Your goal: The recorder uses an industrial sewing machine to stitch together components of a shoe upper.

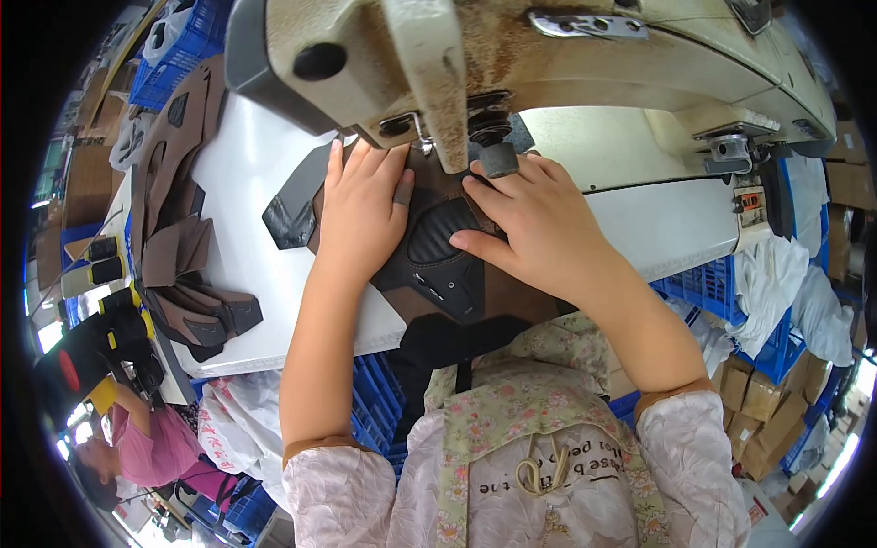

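Under the head of a worn cream sewing machine [585,64] lies a sewn brown-and-black leather-like piece [445,233]. It has a ribbed dark oval panel, and its near end drapes over the table's front edge. My left hand [364,210] rests flat on the piece's left part, fingers stretched forward and a ring-like band on one finger. On the right side my right hand [534,215] presses down with the thumb spread away from the fingers. Its fingertips reach under a dark round knob [498,157] of the machine. The needle area is hidden behind the machine head.
Several similar brown pieces [174,228] are heaped along the left of the white table [260,164]. Blue crates [376,402] stand below it, with white bags [242,429] beside them. Cardboard boxes [767,393] are stacked at right. A person in pink [151,443] sits at lower left.
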A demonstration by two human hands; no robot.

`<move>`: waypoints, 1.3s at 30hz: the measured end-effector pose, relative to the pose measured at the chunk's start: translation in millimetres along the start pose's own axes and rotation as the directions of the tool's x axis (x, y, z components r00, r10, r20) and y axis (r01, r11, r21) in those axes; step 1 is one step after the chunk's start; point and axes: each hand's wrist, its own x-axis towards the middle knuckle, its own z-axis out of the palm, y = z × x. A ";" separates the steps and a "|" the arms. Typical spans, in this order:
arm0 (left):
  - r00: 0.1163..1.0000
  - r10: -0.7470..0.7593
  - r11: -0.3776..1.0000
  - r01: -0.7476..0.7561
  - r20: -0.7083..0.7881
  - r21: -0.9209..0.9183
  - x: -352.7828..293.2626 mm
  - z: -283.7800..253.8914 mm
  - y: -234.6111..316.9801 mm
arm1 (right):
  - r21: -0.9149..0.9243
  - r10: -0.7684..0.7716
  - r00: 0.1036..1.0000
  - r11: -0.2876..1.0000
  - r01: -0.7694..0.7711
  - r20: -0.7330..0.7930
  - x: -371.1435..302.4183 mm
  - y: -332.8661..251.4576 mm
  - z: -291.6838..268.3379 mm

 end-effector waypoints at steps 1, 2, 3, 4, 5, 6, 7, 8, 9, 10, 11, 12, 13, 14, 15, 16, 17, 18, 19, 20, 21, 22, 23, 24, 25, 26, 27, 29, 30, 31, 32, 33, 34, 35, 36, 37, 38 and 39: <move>1.000 -0.003 1.000 0.003 0.005 -0.002 -0.3 0.5 -1.6 | -0.012 0.009 1.000 1.000 -0.009 0.006 0.2 -0.5 0.3; 1.000 -0.009 1.000 0.009 0.002 0.000 -0.2 0.4 -2.6 | -0.024 0.018 1.000 1.000 -0.017 0.012 0.3 -1.1 0.7; 1.000 0.004 1.000 -0.004 -0.001 0.003 0.2 0.7 -3.0 | -0.024 0.014 1.000 1.000 -0.014 0.014 0.0 -1.1 1.1; 1.000 0.016 1.000 -0.016 -0.004 0.006 0.6 1.0 -3.6 | -0.012 0.014 1.000 1.000 -0.014 0.000 0.2 -0.5 1.7; 1.000 0.021 1.000 -0.021 -0.012 -0.005 1.1 1.2 -4.5 | 0.000 0.014 1.000 1.000 -0.014 -0.014 0.3 -0.1 2.6; 1.000 0.018 1.000 -0.018 -0.016 -0.004 1.5 1.9 -6.2 | -0.001 0.010 1.000 1.000 -0.010 -0.014 0.4 0.1 4.1; 0.999 0.028 1.000 -0.028 -0.016 -0.003 1.8 3.2 -8.7 | -0.008 0.011 1.000 1.000 -0.011 -0.026 0.2 0.4 6.1; 0.999 0.038 0.999 -0.038 -0.016 -0.003 2.5 3.6 -10.3 | -0.016 0.013 0.999 1.000 -0.013 -0.038 0.6 0.3 6.9; 0.999 0.036 0.999 -0.036 -0.019 -0.003 3.5 3.4 -11.0 | -0.017 0.009 0.999 1.000 -0.010 -0.038 1.6 0.2 6.9; 0.999 0.041 0.999 -0.042 -0.016 -0.008 4.6 2.8 -11.4 | -0.002 0.021 0.999 1.000 -0.021 -0.028 2.8 -0.1 6.9; 0.999 0.048 0.999 -0.048 -0.012 -0.014 5.9 2.1 -11.8 | 0.013 0.033 0.999 0.999 -0.033 -0.018 4.0 -0.1 6.9; 0.999 0.048 0.999 -0.048 -0.014 -0.015 8.2 0.5 -12.1 | 0.011 0.031 0.999 0.999 -0.031 -0.019 4.7 0.5 7.8; 0.999 0.037 0.999 -0.037 0.017 -0.023 11.1 -1.9 -12.3 | -0.001 0.032 0.999 0.999 -0.032 -0.034 5.2 1.6 9.5; 0.998 0.027 0.999 -0.025 0.048 -0.030 13.5 -2.9 -12.7 | -0.013 0.033 0.998 0.999 -0.034 -0.050 5.9 2.7 10.8; 0.999 0.026 0.999 -0.024 0.045 -0.030 14.5 -2.4 -13.7 | -0.014 0.030 0.998 0.999 -0.031 -0.050 7.2 3.1 11.2; 0.999 0.040 0.999 -0.040 0.007 -0.032 15.2 -0.9 -14.8 | -0.009 0.030 0.998 1.000 -0.030 -0.053 8.6 3.5 11.4; 0.998 0.055 0.998 -0.056 -0.031 -0.033 16.2 0.6 -16.0 | -0.004 0.029 0.998 1.000 -0.029 -0.057 9.9 4.0 11.7; 0.998 0.055 0.998 -0.056 -0.034 -0.033 17.9 1.6 -17.5 | -0.006 0.027 0.998 1.000 -0.028 -0.057 11.4 4.9 11.9; 0.998 0.054 0.998 -0.054 -0.017 -0.025 19.8 2.5 -19.4 | 0.013 0.034 0.998 0.999 -0.033 -0.053 12.9 5.8 12.1; 0.999 0.052 0.998 -0.052 0.000 -0.017 21.5 3.0 -21.0 | 0.032 0.041 0.998 0.999 -0.040 -0.048 14.2 6.7 12.5; 0.999 0.051 0.999 -0.051 -0.003 -0.016 22.3 2.4 -22.2 | 0.031 0.038 0.998 0.999 -0.037 -0.048 15.8 6.9 13.4; 0.998 0.057 0.998 -0.057 -0.004 -0.007 22.9 1.6 -23.3 | 0.053 0.031 0.996 0.998 -0.027 -0.080 17.3 7.0 14.8; 0.998 0.062 0.998 -0.062 -0.005 0.003 23.5 0.9 -24.5 | 0.076 0.024 0.993 0.997 -0.016 -0.111 18.6 7.1 16.0; 0.998 0.063 0.998 -0.063 -0.008 0.001 24.7 1.1 -26.2 | 0.072 0.023 0.994 0.997 -0.015 -0.111 19.0 7.9 16.9; 0.998 0.062 0.998 -0.062 0.016 0.018 25.8 1.1 -28.1 | 0.056 0.020 0.994 0.998 -0.014 -0.104 19.3 8.7 17.8; 0.997 0.060 0.998 -0.061 0.041 0.035 26.3 1.1 -28.8 | 0.040 0.017 0.995 0.999 -0.013 -0.097 19.6 9.2 18.6; 0.998 0.059 0.998 -0.060 0.039 0.034 26.6 0.6 -28.4 | 0.038 0.015 0.995 0.999 -0.011 -0.097 20.1 9.3 19.6; 0.998 0.019 0.999 -0.021 0.056 0.037 26.1 -1.6 -27.3 | 0.038 0.008 0.992 0.999 -0.003 -0.127 21.2 8.6 21.4; 0.998 0.021 0.999 -0.023 0.053 0.035 26.4 -1.5 -25.7 | 0.034 0.007 0.992 0.999 -0.003 -0.127 21.5 8.9 21.4; 0.999 0.014 0.993 -0.018 0.033 0.116 25.4 -1.6 -23.2 | 0.044 0.013 0.992 0.999 -0.007 -0.127 21.9 9.0 21.3; 1.000 0.008 0.980 -0.010 0.012 0.198 23.6 -2.1 -20.2 | 0.055 0.018 0.992 0.998 -0.011 -0.127 22.3 8.9 20.8; 1.000 0.005 0.980 -0.006 0.009 0.200 20.2 -6.4 -13.3 | 0.056 0.013 0.992 0.998 -0.006 -0.128 24.6 9.3 15.7; 0.997 -0.069 0.975 0.076 -0.043 0.207 14.2 -11.3 -2.2 | 0.173 0.071 0.996 0.983 -0.061 -0.053 25.3 10.0 7.0; 0.985 -0.143 0.965 0.160 -0.093 0.209 8.1 -13.6 6.4 | 0.284 0.121 0.992 0.951 -0.124 0.030 25.6 12.3 1.3; 0.986 -0.138 0.966 0.155 -0.095 0.205 1.3 -13.2 12.5 | 0.279 0.124 0.992 0.952 -0.127 0.027 24.9 15.7 -2.6; 0.979 -0.197 0.960 0.203 -0.046 0.192 -9.1 -9.8 16.6 | 0.311 0.111 0.993 0.943 -0.116 0.034 23.6 19.1 -2.7; 0.967 -0.255 0.951 0.251 0.004 0.181 -14.4 -6.3 18.3 | 0.343 0.098 0.994 0.933 -0.107 0.042 22.8 21.2 -1.6; 0.959 -0.283 0.944 0.273 0.028 0.184 -14.1 -9.0 19.1 | 0.346 0.095 0.994 0.932 -0.105 0.048 22.7 18.3 -1.6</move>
